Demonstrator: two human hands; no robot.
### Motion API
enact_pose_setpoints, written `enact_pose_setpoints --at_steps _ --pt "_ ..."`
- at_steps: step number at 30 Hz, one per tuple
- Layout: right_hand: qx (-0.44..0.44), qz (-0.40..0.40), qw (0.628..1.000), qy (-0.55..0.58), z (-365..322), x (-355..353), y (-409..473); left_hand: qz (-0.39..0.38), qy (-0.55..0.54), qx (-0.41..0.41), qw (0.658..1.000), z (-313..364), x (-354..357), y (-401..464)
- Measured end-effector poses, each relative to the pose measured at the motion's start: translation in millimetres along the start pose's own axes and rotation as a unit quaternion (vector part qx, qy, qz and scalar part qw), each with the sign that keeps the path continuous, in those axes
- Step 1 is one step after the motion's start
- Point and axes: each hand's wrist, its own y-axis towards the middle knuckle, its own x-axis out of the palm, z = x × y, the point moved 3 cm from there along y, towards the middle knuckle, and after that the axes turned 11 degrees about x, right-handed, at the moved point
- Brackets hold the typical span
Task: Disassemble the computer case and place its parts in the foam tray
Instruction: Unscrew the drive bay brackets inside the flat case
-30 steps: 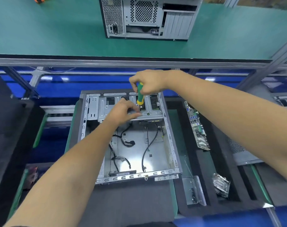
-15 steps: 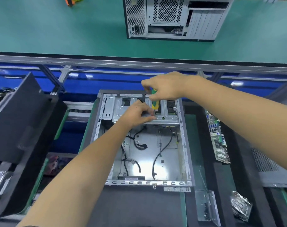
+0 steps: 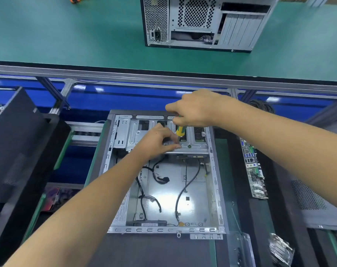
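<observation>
An open grey computer case lies flat in front of me, black cables loose on its floor. Across its far end runs a metal drive cage. My right hand is closed around the handle of a green and yellow screwdriver, held upright over the cage. My left hand rests on the cage's near edge, fingertips pinched at the screwdriver's tip; what they pinch is hidden. To the right is the black foam tray, with a motherboard standing in a slot.
A second computer case stands on the green bench beyond the rail. A black side panel leans at the left. In the tray's near end lie a metal bracket and a heatsink. A perforated grey panel sits far right.
The view has shifted, so the case sits further right and lower. My right hand has sunk lower over the screwdriver, covering more of its handle. My left hand stays at the cage.
</observation>
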Motion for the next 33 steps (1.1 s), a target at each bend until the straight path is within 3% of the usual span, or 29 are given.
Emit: enact_pose_setpoints --at_steps 6,12,18,23,28,33 --pt "-0.045 -0.072 0.994 0.075 -4.3 -3.2 -0.2 0.002 -0.006 0.007 1.0 -2.0 0.9 0.3" --pt "0.035 0.025 0.994 -0.103 1.9 -3.5 8.5 0.016 -0.002 0.021 1.0 -2.9 0.9 1.5" --pt "-0.053 -0.071 0.991 0.101 3.7 -1.8 6.2 0.014 -0.009 0.045 0.999 -1.9 -0.4 6.0" --pt "-0.048 0.025 0.998 0.018 4.3 -3.8 3.2 0.027 -0.009 0.023 0.999 -0.9 -0.4 5.6" --pt "-0.089 -0.052 0.992 0.077 9.5 -1.3 4.1 0.015 -0.01 0.043 0.999 -4.8 2.1 5.4" --pt "-0.058 0.036 0.998 0.013 7.1 -2.7 2.7 0.042 -0.017 0.046 0.998 -5.4 2.6 3.6"
